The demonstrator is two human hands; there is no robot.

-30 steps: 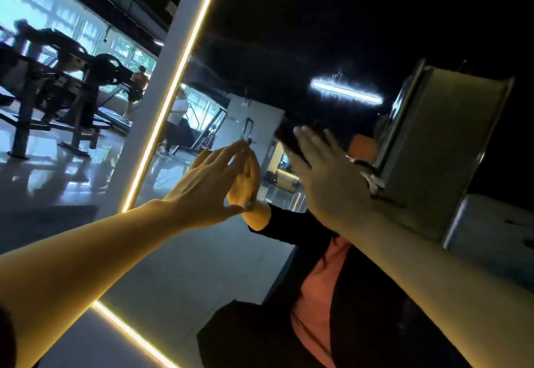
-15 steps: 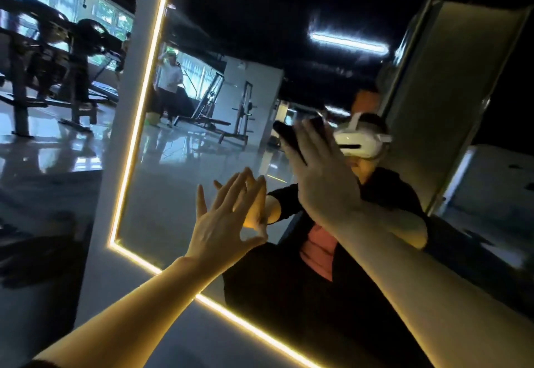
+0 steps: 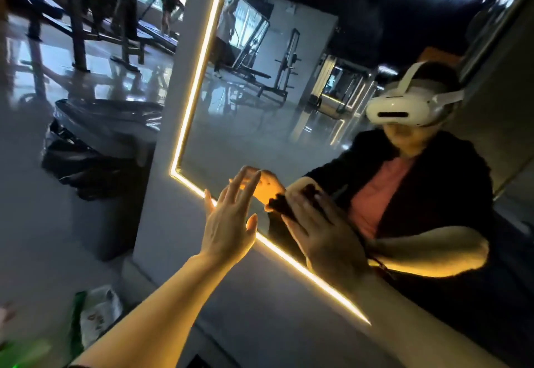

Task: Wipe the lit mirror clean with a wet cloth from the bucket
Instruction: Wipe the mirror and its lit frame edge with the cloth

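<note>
Nearest, the left hand [image 3: 228, 231] is raised with fingers spread wide and straight, holding nothing, its fingertips at or just off the glass near the lower corner of the light strip [image 3: 199, 84]. Beside it, the right hand [image 3: 323, 234] lies flat with straight fingers, pressing a dark cloth [image 3: 281, 205] against the mirror [image 3: 260, 136] low down, just above the glowing bottom edge. Wiping seems well under way, though I cannot tell which parts of the glass are already clean; the upper area likely remains. The bucket is not clearly visible; a bin [image 3: 98, 148] lined with a black bag stands farther left.
</note>
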